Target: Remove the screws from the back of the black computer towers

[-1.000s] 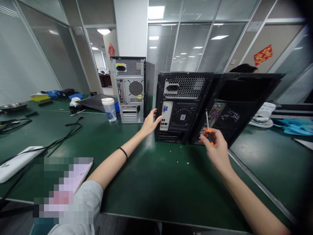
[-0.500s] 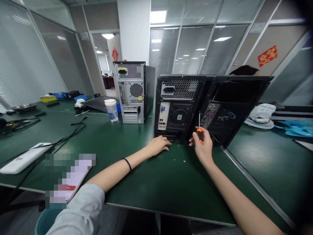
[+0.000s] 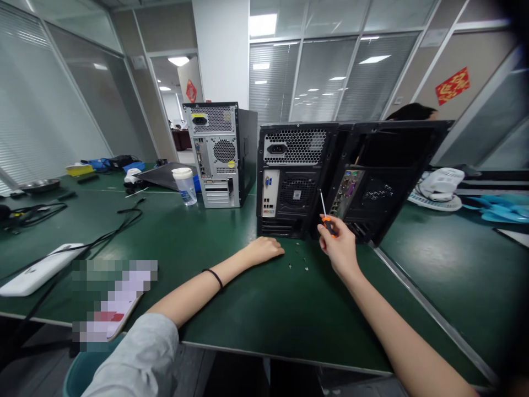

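Note:
Two black computer cases stand side by side with their backs toward me, the left case (image 3: 296, 196) and the right case (image 3: 384, 190). My right hand (image 3: 339, 245) is closed around an orange-and-black screwdriver (image 3: 328, 223), whose shaft points up and left at the left case's right edge. My left hand (image 3: 264, 250) rests on the green table (image 3: 264, 309) in front of the left case, fingers curled together; what they hold, if anything, is hidden. Several tiny screws (image 3: 306, 268) lie between my hands.
A silver-backed computer case (image 3: 215, 160) stands farther left beside a lidded cup (image 3: 185, 186). A phone (image 3: 124, 303), a white power bank (image 3: 39, 270) and black cables (image 3: 111, 234) lie left. A white object (image 3: 440, 184) and blue items (image 3: 500, 208) lie right.
The screwdriver tip has swung left to the left case's edge, and its shaft now leans. My left hand's fingers have drawn in from the case's base. The view has shifted slightly.

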`<state>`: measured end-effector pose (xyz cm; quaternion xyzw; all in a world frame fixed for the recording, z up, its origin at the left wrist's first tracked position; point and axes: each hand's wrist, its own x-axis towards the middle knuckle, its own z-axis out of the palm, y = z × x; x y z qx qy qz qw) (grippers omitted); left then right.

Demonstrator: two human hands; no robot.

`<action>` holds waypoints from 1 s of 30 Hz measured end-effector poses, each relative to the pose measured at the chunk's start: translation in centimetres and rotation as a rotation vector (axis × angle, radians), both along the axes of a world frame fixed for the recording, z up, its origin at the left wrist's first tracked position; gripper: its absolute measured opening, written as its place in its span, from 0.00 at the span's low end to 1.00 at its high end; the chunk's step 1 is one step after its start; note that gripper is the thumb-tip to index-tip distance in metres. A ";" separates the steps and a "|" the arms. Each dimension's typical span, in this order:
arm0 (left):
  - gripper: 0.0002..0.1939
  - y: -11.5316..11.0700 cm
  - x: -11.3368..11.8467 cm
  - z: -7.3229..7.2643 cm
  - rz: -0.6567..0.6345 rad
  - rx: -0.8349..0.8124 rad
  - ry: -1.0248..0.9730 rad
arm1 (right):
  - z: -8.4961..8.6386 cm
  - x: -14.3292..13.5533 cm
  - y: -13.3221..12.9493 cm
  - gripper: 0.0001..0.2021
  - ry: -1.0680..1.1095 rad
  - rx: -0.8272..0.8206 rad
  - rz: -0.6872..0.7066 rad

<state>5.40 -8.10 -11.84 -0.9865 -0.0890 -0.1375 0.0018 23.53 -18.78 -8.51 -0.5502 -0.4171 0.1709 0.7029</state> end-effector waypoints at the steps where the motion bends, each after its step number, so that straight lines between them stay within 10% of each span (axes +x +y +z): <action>1: 0.09 -0.2 0.1 0.2 0.016 0.027 0.031 | 0.0 0.0 -0.1 0.17 0.006 0.000 0.003; 9: 0.08 -0.1 0.5 3.6 0.124 -0.419 -0.342 | 2.0 -0.4 -1.7 0.09 -0.021 0.148 -0.023; 16: 0.16 -1.8 -0.6 5.7 0.073 -1.577 -0.958 | 3.4 -0.4 -3.3 0.09 -0.448 0.117 0.053; 30: 0.20 -2.1 -1.4 5.5 0.029 -1.719 -1.125 | 5.4 -1.1 -5.5 0.04 -0.871 0.218 0.049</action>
